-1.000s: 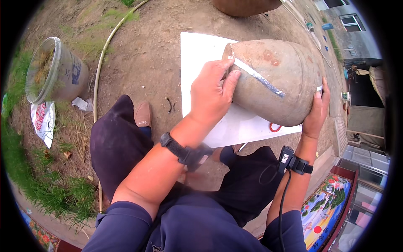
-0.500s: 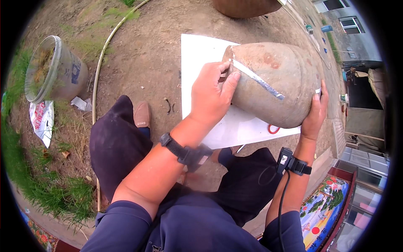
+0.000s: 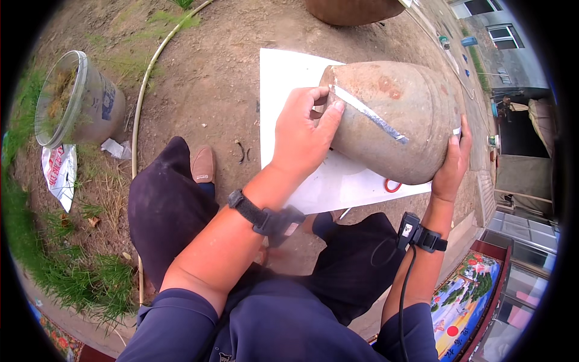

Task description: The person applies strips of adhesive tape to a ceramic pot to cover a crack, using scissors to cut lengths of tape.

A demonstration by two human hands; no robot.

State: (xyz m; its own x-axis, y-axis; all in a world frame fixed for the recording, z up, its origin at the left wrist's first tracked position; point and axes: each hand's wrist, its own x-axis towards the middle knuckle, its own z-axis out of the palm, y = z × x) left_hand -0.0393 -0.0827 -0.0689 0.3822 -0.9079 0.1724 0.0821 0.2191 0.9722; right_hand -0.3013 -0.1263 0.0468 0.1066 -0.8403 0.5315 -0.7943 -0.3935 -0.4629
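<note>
A large grey-brown clay jar (image 3: 392, 114) lies on its side over a white board (image 3: 289, 72). From its left rim a strip of silvery tape (image 3: 371, 114) runs slantwise down the wall. My left hand (image 3: 304, 130) pinches the upper end of this strip at the rim, thumb against fingers. Around the jar's right end, my right hand (image 3: 450, 166) is wrapped, holding it. A small white scrap (image 3: 457, 130) shows by the right fingertips. Below the jar, a red scissor handle (image 3: 392, 185) pokes out on the board; the rest of it is hidden.
At the far left stands a clear plastic bucket (image 3: 90, 99) near a white printed bag (image 3: 59, 175). A pale hose (image 3: 143, 90) crosses the dirt ground. A big brown pot (image 3: 353, 9) sits at the top. My knees and shoes flank the board.
Almost nothing differs. My left hand has shifted very slightly at the rim; the jar and my right hand stay put.
</note>
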